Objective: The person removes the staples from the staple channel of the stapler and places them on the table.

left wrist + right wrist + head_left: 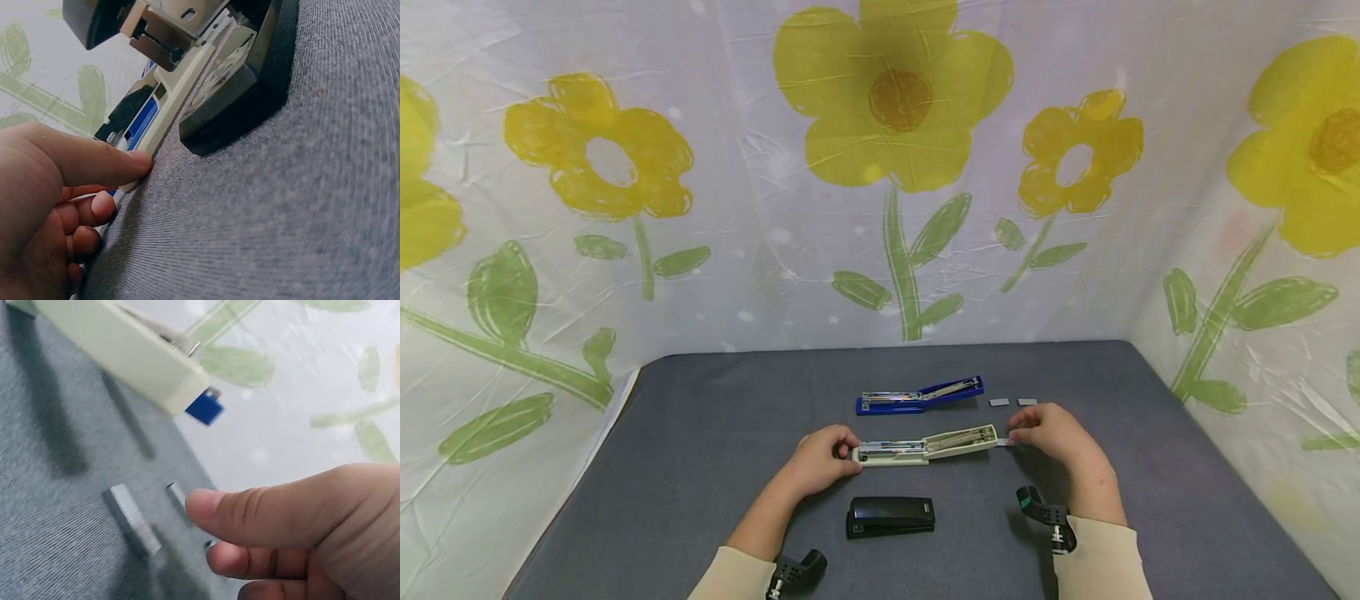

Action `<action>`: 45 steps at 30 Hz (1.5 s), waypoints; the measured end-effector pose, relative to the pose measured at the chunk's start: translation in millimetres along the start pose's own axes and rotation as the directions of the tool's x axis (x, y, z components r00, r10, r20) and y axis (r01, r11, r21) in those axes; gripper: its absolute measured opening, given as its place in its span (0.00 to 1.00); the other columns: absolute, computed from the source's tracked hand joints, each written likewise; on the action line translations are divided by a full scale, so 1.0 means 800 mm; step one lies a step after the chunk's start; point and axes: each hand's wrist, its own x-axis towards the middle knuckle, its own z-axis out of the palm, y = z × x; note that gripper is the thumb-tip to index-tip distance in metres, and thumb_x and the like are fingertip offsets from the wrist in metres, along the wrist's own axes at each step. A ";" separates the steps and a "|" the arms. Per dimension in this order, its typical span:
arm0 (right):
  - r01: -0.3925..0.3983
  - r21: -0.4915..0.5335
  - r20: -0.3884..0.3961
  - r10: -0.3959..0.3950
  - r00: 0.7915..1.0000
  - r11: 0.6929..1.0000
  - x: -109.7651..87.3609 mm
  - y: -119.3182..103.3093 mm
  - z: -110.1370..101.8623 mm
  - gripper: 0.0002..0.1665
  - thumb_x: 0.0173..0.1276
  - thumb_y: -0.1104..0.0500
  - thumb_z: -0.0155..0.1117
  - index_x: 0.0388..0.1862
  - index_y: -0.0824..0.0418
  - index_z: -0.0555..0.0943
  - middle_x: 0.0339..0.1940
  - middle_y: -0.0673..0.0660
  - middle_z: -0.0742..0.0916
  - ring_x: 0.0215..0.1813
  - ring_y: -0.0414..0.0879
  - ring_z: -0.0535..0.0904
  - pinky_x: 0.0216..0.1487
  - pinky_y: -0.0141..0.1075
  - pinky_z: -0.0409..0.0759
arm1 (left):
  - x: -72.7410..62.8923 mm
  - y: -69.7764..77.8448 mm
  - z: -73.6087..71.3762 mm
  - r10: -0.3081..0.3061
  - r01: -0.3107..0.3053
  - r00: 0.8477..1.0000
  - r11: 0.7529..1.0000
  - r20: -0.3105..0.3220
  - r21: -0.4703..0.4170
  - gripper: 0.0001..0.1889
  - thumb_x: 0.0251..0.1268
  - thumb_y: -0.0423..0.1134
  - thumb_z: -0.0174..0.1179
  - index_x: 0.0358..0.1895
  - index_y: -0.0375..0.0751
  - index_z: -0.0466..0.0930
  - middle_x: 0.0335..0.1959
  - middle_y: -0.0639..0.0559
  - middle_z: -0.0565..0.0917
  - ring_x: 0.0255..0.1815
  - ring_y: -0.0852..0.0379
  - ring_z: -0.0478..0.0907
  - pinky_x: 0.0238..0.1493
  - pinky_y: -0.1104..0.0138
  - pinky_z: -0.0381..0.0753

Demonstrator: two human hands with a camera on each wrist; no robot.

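A cream stapler (891, 452) lies swung open across the table, its metal rail showing. My left hand (823, 457) pinches its left end, the thumb (134, 164) along the near side in the left wrist view. At the other end, my right hand (1054, 432) reaches down beside a short strip of staples (1004, 442). The right wrist view has that strip (134, 520) on the cloth, apart from the thumb (206, 509) and loosely bent fingers, which hold nothing. Two more staple strips, one of them (998, 402) further left, lie behind; the right fingers partly hide them in the wrist view.
Behind the cream stapler a blue stapler (891, 407) lies opened out. A black stapler (891, 517), folded together, sits nearer to me. Grey cloth covers the table (715, 400), and flower-printed sheets (760, 250) hang around it.
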 end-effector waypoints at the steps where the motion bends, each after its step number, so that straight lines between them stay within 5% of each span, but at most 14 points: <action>1: 0.001 -0.008 -0.009 -0.001 1.000 1.000 -0.001 -0.002 -0.002 0.11 0.69 0.62 0.71 0.46 0.66 0.86 0.38 0.56 0.87 0.41 0.50 0.82 0.46 0.53 0.79 | 0.000 0.000 0.000 0.001 -0.001 1.000 1.000 0.000 -0.001 0.11 0.53 0.35 0.78 0.36 0.45 0.83 0.28 0.56 0.74 0.30 0.60 0.68 0.36 0.64 0.65; 23: 0.134 -0.055 -0.135 -0.140 0.981 0.990 -0.019 -0.068 -0.017 0.16 0.76 0.54 0.65 0.55 0.63 0.83 0.48 0.58 0.86 0.46 0.53 0.82 0.45 0.50 0.80 | 0.006 -0.007 0.003 0.007 -0.007 1.000 1.000 0.003 0.006 0.11 0.55 0.36 0.77 0.36 0.47 0.82 0.28 0.58 0.73 0.30 0.59 0.68 0.38 0.62 0.66; 37: 0.268 -0.080 -0.086 -0.274 0.958 0.960 -0.015 -0.115 0.020 0.13 0.74 0.58 0.67 0.54 0.62 0.84 0.43 0.53 0.84 0.34 0.44 0.74 0.35 0.40 0.75 | 0.004 -0.006 0.003 0.010 -0.010 1.000 1.000 0.002 -0.002 0.11 0.54 0.35 0.77 0.36 0.47 0.83 0.28 0.58 0.73 0.30 0.59 0.69 0.37 0.63 0.66; 45: 0.371 -0.097 -0.030 -0.375 0.927 0.924 -0.009 -0.138 0.056 0.11 0.73 0.61 0.69 0.52 0.61 0.85 0.51 0.56 0.86 0.33 0.38 0.76 0.34 0.37 0.77 | 0.003 -0.006 0.003 0.016 -0.016 1.000 1.000 -0.002 0.000 0.11 0.54 0.36 0.77 0.36 0.47 0.83 0.28 0.59 0.73 0.30 0.60 0.68 0.37 0.63 0.66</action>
